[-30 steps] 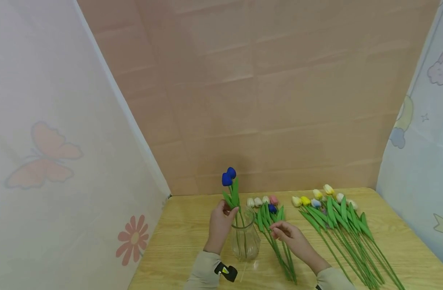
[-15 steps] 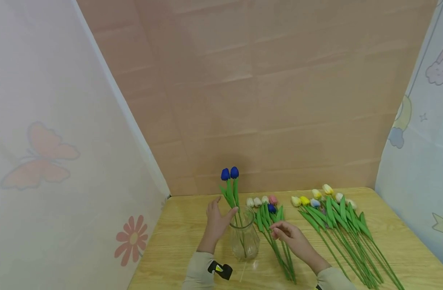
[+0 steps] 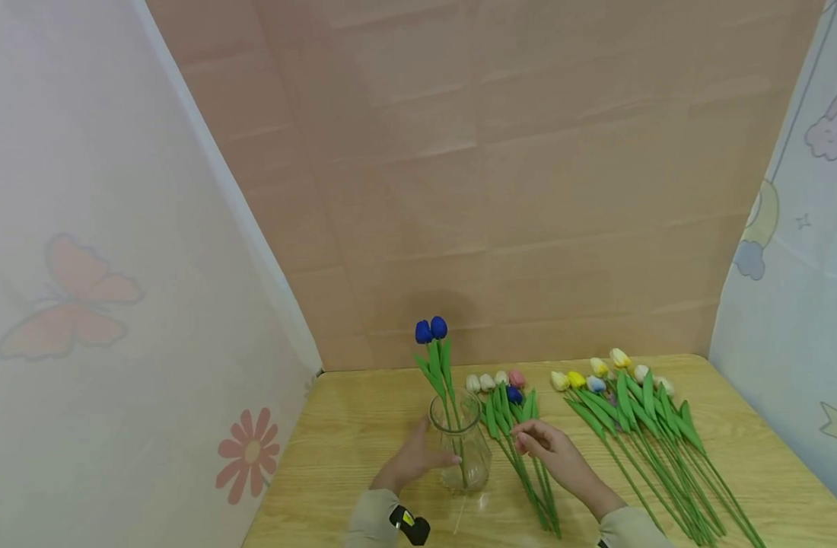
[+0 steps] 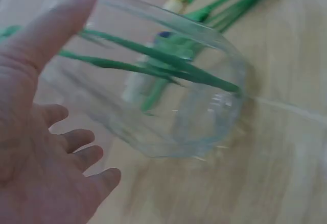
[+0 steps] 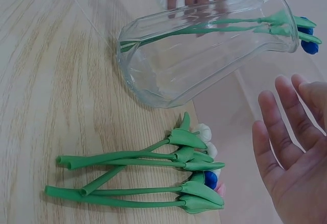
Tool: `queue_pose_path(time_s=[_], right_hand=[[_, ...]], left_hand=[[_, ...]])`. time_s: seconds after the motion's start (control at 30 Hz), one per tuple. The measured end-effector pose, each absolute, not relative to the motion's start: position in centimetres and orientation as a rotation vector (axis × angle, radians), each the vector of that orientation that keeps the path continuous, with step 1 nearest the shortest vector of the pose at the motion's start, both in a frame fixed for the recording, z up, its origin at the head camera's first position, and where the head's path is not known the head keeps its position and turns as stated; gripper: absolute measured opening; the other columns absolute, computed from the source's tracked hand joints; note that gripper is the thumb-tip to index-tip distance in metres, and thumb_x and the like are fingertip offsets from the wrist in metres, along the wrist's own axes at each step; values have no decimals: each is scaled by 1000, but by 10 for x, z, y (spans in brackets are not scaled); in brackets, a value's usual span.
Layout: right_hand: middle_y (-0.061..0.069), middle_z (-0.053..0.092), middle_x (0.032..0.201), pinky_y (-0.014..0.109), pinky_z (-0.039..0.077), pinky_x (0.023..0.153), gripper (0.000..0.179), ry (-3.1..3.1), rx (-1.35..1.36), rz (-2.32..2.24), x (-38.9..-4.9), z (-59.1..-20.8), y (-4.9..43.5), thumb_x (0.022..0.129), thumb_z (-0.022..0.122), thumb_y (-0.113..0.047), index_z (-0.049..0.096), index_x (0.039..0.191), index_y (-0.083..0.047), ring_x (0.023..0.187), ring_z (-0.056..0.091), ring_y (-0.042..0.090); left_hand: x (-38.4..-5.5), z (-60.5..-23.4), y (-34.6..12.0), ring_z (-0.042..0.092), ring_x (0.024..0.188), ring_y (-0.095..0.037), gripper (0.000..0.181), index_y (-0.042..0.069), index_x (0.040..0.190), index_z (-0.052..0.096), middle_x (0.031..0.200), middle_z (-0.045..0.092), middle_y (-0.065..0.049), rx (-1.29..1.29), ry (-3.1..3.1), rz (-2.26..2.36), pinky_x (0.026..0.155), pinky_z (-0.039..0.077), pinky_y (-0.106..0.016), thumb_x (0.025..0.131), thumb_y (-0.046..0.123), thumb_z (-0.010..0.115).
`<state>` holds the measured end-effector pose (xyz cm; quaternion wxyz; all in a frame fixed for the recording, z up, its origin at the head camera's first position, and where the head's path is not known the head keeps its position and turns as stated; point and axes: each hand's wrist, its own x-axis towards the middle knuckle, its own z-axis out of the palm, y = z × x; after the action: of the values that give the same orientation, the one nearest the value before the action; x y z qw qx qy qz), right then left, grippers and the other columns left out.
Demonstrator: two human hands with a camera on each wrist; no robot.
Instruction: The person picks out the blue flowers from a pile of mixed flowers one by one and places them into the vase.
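Observation:
A clear glass vase (image 3: 478,457) stands on the table with two blue tulips (image 3: 438,328) inside, their stems reaching down to its base. My left hand (image 3: 412,460) is at the vase's left side, thumb toward the glass and fingers spread. In the left wrist view, the thumb (image 4: 56,27) overlaps the vase and the other fingers extend beside it; contact is unclear. My right hand (image 3: 558,460), holding nothing and loosely bent, hovers above a small bunch of tulips (image 3: 492,417) right of the vase. This bunch has white, pink and blue heads (image 5: 210,179).
A larger bunch of tulips (image 3: 627,411), with yellow, white and light blue heads, lies on the right of the wooden table (image 3: 350,411). A brown backdrop (image 3: 405,190) rises behind the table. Patterned white sheets hang at both sides.
My left hand has released the blue tulips' stems and moved down to the side of the vase. The blue tulips have settled leaning slightly left. My right hand has barely moved.

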<state>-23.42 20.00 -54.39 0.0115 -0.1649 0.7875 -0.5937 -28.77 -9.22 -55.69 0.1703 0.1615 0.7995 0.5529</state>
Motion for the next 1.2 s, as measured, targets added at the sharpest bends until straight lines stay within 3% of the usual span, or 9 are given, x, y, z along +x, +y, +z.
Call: queue_pose_path(time_s=[0.23, 0.43, 0.63, 0.87, 1.2], right_hand=[[23, 62, 100, 25, 54, 76, 36, 2458, -516, -1859, -234, -545, 202, 104, 46, -26, 57, 118, 5, 90, 64, 23], [20, 63, 99, 25, 54, 76, 35, 2471, -513, -1850, -237, -547, 203, 104, 46, -25, 58, 118, 3, 90, 64, 25], [13, 64, 103, 25, 56, 78, 32, 2521, -472, -1747, -240, -549, 209, 103, 48, -28, 59, 118, -1, 87, 64, 9], [11, 65, 92, 34, 53, 64, 25, 2690, -334, -1405, -248, -555, 214, 100, 53, -20, 62, 109, 1, 79, 61, 22], [7, 63, 79, 28, 43, 52, 12, 2933, -43, -1145, -265, -571, 195, 95, 55, -2, 64, 101, 4, 59, 50, 14]], left_hand=[[-289, -582, -81, 11, 145, -46, 115, 13, 157, 6, 160, 12, -20, 485, 2336, 1563, 111, 15, -69, 74, 24, 85], [-291, -589, -81, 12, 146, -44, 113, 15, 157, 9, 161, 12, -18, 519, 2346, 1544, 113, 16, -67, 73, 19, 86], [-288, -585, -80, 16, 144, -46, 109, 16, 156, 13, 160, 14, -20, 494, 2341, 1533, 111, 20, -68, 74, 21, 85], [-288, -584, -81, 17, 144, -47, 111, 13, 156, 10, 160, 13, -21, 494, 2328, 1532, 112, 21, -66, 75, 22, 85], [-287, -585, -81, 15, 145, -47, 110, 15, 156, 12, 160, 13, -22, 453, 2318, 1542, 112, 19, -67, 74, 24, 85]])
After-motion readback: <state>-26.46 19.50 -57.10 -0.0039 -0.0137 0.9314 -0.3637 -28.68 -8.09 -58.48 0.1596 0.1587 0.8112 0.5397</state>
